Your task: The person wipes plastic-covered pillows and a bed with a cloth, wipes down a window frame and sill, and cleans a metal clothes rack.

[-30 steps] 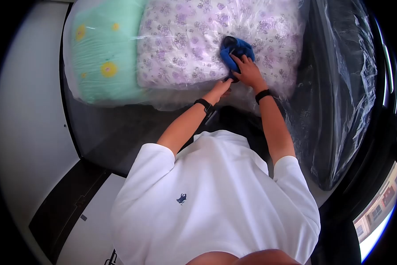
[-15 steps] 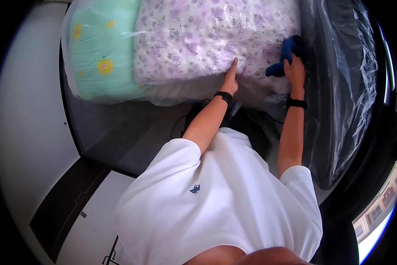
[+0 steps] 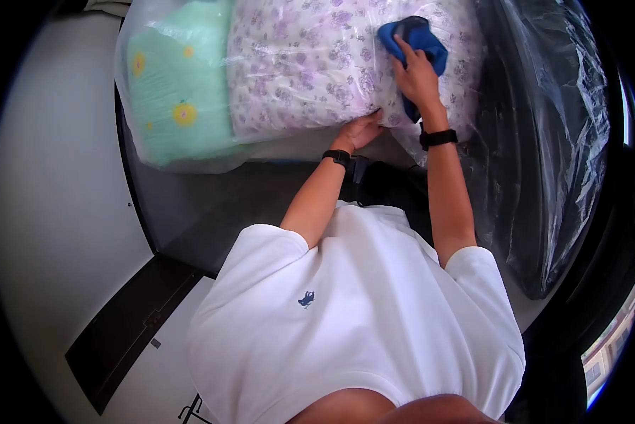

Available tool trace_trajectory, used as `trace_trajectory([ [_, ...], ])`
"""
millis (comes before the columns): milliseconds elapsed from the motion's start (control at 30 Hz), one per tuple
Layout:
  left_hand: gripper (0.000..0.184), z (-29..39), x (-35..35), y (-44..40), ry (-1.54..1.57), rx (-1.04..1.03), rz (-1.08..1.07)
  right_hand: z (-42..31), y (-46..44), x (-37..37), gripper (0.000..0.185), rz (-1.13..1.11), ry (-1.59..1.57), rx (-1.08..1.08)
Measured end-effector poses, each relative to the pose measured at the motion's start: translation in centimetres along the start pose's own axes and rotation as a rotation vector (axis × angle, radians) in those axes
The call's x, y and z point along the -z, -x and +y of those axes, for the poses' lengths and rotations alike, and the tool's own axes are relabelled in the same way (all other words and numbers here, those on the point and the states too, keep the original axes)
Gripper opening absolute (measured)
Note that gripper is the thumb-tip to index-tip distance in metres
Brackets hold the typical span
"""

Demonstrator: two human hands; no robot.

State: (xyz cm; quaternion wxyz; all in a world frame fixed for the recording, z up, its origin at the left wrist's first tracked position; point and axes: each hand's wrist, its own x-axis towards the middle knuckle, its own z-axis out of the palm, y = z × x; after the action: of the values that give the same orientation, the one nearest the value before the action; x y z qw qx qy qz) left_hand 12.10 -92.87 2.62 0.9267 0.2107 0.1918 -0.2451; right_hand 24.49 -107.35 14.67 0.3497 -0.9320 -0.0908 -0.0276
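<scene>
My right hand (image 3: 418,78) is closed over a blue cloth (image 3: 430,46) and presses it on top of the plastic-wrapped bedding. The cloth is bunched, with a dark fold hanging below my palm. My left hand (image 3: 362,132) is at the near edge of the clear plastic cover (image 3: 317,133), its fingers bent against that edge and partly hidden. Under the plastic lie a white quilt with purple flowers (image 3: 296,71) and, to its left, a mint-green piece of bedding with yellow flowers (image 3: 179,85).
A dark mattress-like panel in shiny clear plastic (image 3: 529,155) stands along the right. On the left are a pale wall (image 3: 56,155) and a dark brown panel (image 3: 137,332). Grey flooring (image 3: 211,212) lies below the bedding. A window (image 3: 611,346) shows at the lower right.
My right hand has moved the blue cloth left and farther up across the flowered quilt. My left hand has shifted slightly left and down, its pointing finger now bent at the plastic's edge.
</scene>
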Motion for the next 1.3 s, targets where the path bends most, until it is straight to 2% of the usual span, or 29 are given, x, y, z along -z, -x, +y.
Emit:
trace_trajectory([
  [67, 0.047, -0.1, 2.0, 0.5, 0.086, 0.074, 0.03, -4.3, 1.7, -1.3, 0.047, -0.135, 0.05, 0.136],
  [100, 0.047, 0.2, 0.6, 1.2, 0.087, 0.076, 0.025, -5.7, 2.7, -1.7, 0.047, -0.201, 0.114, 0.201],
  [167, 0.031, 1.4, -3.7, 2.7, -0.545, -0.065, 0.072, -6.0, 4.5, -2.9, 0.051, -0.264, 0.26, 0.355],
  [200, 0.032, 1.8, -3.3, 2.7, -0.104, 0.071, 0.131, -5.6, 5.1, -2.9, 0.054, -0.235, 0.243, 0.354],
  [233, 0.032, 1.5, -1.7, 2.2, -0.102, 0.069, 0.13, -4.9, 5.0, -2.5, 0.054, -0.236, 0.245, 0.356],
  [300, 0.044, 0.8, 1.0, 1.2, -0.071, 0.11, 0.101, -2.8, 4.9, -1.2, 0.058, -0.112, 0.238, 0.199],
  [367, 0.045, 0.6, 0.9, 0.8, -0.082, 0.105, 0.016, 1.3, 4.7, -0.2, 0.059, 0.01, 0.307, -0.003],
  [433, 0.037, 0.8, 0.1, 1.0, -0.074, 0.064, 0.019, 6.1, 4.8, 1.2, 0.056, -0.006, 0.385, -0.246],
  [567, 0.038, 1.3, -0.4, 1.1, -0.088, 0.073, -0.009, 16.8, 6.3, 2.2, 0.057, 0.011, 0.327, -0.655],
  [667, 0.041, 1.2, 0.2, 1.2, -0.077, 0.119, 0.009, 15.2, 6.0, 4.0, 0.06, -0.038, 0.172, -0.688],
  [767, 0.044, 1.8, 0.9, 1.1, -0.156, 0.122, 0.002, 9.9, 5.7, 2.1, 0.059, 0.01, 0.193, -0.569],
  [833, 0.048, 1.9, 2.4, 0.6, -0.203, 0.136, -0.088, 5.9, 5.7, -0.9, 0.059, -0.017, 0.212, -0.433],
  [867, 0.043, 2.7, 0.4, 1.5, -0.255, 0.144, -0.009, 1.7, 5.8, -1.7, 0.057, -0.014, 0.221, -0.366],
  [900, 0.043, 3.2, 1.1, 1.7, -0.246, 0.133, -0.015, 1.2, 5.7, -3.9, 0.054, -0.001, 0.288, -0.267],
  [967, 0.034, 4.1, 3.6, 2.6, -0.788, 0.069, -0.191, -4.6, 4.9, -4.8, 0.05, -0.015, 0.261, -0.108],
  [1000, 0.03, 4.6, 4.5, 3.1, -1.065, 0.038, -0.277, -6.5, 4.7, -5.1, 0.05, -0.094, 0.183, -0.005],
  [1033, 0.03, 5.3, 4.6, 3.4, -1.065, 0.036, -0.281, -7.8, 4.7, -5.6, 0.049, -0.171, 0.107, 0.093],
  [1100, 0.042, 6.3, 4.9, 4.5, -1.69, -0.082, -0.209, -9.3, 5.0, -7.2, 0.049, -0.309, 0.196, 0.075],
  [1133, 0.042, 6.8, 5.9, 5.5, -1.687, -0.085, -0.206, -8.9, 5.2, -8.3, 0.054, -0.342, 0.218, 0.051],
  [1167, 0.057, 7.7, 7.3, 7.1, -1.34, 0.17, -0.102, -8.6, 5.8, -9.0, 0.054, -0.344, 0.218, 0.059],
  [1200, 0.073, 8.6, 8.9, 8.7, -0.976, 0.398, -0.004, -7.8, 6.3, -9.6, 0.057, -0.247, 0.205, -0.044],
  [1233, 0.073, 9.1, 10.9, 10.1, -0.974, 0.386, 0.002, -7.0, 6.4, -9.9, 0.06, -0.152, 0.189, -0.142],
  [1300, 0.084, 9.9, 15.2, 13.0, -0.611, 0.414, 0.142, -5.8, 6.7, -8.9, 0.066, -0.088, 0.245, -0.328],
])
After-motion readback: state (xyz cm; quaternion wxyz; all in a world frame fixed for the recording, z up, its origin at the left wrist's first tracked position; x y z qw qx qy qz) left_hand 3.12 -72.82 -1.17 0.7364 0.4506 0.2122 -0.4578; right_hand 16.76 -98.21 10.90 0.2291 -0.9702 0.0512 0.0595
